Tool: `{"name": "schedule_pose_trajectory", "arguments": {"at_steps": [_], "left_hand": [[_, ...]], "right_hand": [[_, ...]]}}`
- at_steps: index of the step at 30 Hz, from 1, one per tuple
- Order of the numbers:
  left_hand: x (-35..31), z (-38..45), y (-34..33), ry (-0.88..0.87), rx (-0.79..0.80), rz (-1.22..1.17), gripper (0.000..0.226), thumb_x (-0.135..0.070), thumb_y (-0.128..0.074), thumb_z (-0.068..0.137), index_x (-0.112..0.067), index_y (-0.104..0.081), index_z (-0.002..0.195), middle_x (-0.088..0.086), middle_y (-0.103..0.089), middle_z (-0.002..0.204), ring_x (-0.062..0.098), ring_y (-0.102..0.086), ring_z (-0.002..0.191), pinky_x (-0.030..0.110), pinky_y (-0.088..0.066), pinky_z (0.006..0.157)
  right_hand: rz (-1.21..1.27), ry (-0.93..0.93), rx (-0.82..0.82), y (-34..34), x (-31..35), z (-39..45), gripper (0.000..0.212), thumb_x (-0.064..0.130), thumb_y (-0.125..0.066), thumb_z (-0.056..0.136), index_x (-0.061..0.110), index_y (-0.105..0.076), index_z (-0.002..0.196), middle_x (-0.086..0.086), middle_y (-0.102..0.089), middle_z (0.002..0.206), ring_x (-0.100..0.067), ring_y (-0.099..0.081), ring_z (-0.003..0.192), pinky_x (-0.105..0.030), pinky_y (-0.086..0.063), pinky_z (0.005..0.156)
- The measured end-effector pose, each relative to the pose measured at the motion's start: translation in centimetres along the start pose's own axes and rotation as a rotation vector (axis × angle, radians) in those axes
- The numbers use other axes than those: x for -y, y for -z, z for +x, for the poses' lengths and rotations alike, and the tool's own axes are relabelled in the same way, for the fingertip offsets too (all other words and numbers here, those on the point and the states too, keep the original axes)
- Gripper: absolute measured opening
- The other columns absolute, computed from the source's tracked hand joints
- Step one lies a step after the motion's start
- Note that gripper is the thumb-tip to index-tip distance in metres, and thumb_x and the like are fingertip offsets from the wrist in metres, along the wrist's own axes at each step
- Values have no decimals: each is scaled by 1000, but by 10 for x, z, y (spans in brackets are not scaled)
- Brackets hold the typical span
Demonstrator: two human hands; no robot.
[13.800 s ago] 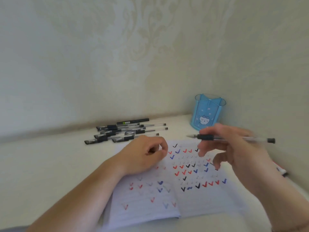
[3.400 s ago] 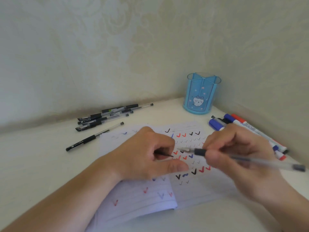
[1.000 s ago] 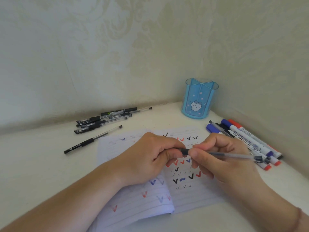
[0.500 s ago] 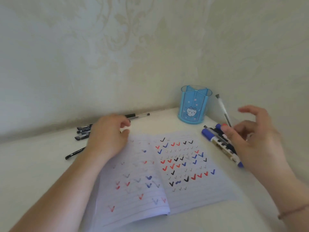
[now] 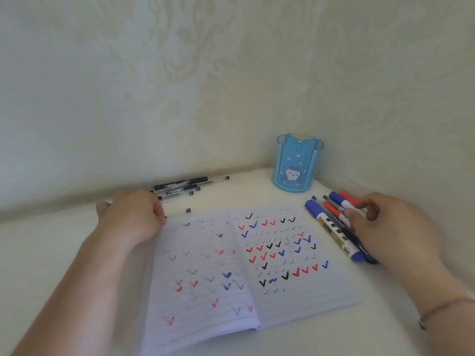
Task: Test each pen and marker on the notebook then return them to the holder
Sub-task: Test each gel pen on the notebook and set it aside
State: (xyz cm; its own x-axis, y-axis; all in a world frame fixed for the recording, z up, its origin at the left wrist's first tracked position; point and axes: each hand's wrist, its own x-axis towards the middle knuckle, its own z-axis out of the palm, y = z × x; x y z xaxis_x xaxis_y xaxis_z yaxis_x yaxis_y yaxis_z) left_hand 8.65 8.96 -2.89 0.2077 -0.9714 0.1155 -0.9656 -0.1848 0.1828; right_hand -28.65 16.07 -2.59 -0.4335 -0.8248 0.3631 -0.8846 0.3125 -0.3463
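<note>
Notebook (image 5: 246,265) open flat on table (image 5: 46,250), pages full of ticks, holder (image 5: 298,165) standing behind it in the corner. Left hand (image 5: 131,217) curled on a clear pen (image 5: 177,213) beside pen pile (image 5: 183,187); right hand (image 5: 385,224) pinching among markers (image 5: 331,227) right of notebook.

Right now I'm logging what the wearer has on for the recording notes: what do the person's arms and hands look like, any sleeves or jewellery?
Both forearms are bare, no sleeves in view. The right wrist wears a thin reddish-brown cord bracelet. No rings or gloves show.
</note>
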Motion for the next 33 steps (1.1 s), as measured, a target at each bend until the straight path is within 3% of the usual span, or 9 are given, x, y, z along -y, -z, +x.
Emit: {"name": "schedule_pose_trajectory", "arguments": {"at_steps": [3,5,8,12,15,18,21,23,33], "left_hand": [[-7,-3,2,-112,-196,-94,8,-23,-59,92,-28,-62,86,-5,-67,97,28,-53,109,38,-33,88],[-19,-13,6,-356,-322,-333,7,-21,-55,95,-27,-57,92,-4,-67,92,28,-59,97,39,-43,83],[-47,-40,12,-786,-170,-632,4,-32,-45,98,-33,-49,100,-16,-61,82,9,-59,77,28,-48,71],[-73,-66,-4,-1177,-39,-523,14,-38,-49,99,-33,-55,110,-29,-49,88,-9,-50,75,9,-39,70],[-77,-68,-12,-1190,35,-545,17,-42,-52,96,-30,-57,108,-23,-54,88,-9,-50,77,11,-41,70],[-75,-63,-13,-1100,55,-579,22,-46,-46,96,-29,-59,96,-21,-51,74,-10,-48,69,5,-34,64],[-77,-68,-13,-1137,113,-557,21,-45,-42,98,-29,-54,90,-17,-48,64,-1,-46,59,12,-35,57],[-79,-71,-13,-1161,176,-547,22,-45,-42,98,-28,-53,90,-9,-50,61,7,-43,53,20,-35,52],[-75,-70,-9,-1182,293,-694,18,-41,-56,94,-29,-68,100,-13,-38,51,6,-31,45,11,-23,48]], "right_hand": [[82,43,-66,2,5,-5,20,50,-55,85,33,-64,92,11,-60,80,-25,-56,84,-34,-48,65],[244,95,-99,1,12,-11,27,56,-53,81,33,-65,88,13,-59,75,-24,-59,79,-36,-49,64],[514,331,-88,-2,28,-27,33,65,-54,77,33,-64,79,10,-61,72,-13,-58,75,-35,-48,61],[600,714,88,-12,44,-46,44,74,-51,78,31,-56,70,17,-50,62,-6,-48,68,-25,-41,59],[691,805,109,-13,49,-50,51,59,-49,90,22,-49,56,12,-42,54,-7,-42,58,-27,-37,53],[847,719,72,-6,49,-51,50,52,-50,92,24,-36,54,8,-32,50,-5,-32,51,-18,-29,52],[996,649,226,-5,52,-60,51,56,-60,84,22,-40,51,2,-39,46,-9,-34,46,-23,-28,45],[912,646,312,-10,54,-64,57,60,-58,83,17,-40,51,-2,-38,47,-8,-33,46,-20,-25,45],[777,835,302,-8,51,-61,50,37,-52,92,8,-41,53,-1,-33,48,-10,-32,45,-16,-22,46]]}}
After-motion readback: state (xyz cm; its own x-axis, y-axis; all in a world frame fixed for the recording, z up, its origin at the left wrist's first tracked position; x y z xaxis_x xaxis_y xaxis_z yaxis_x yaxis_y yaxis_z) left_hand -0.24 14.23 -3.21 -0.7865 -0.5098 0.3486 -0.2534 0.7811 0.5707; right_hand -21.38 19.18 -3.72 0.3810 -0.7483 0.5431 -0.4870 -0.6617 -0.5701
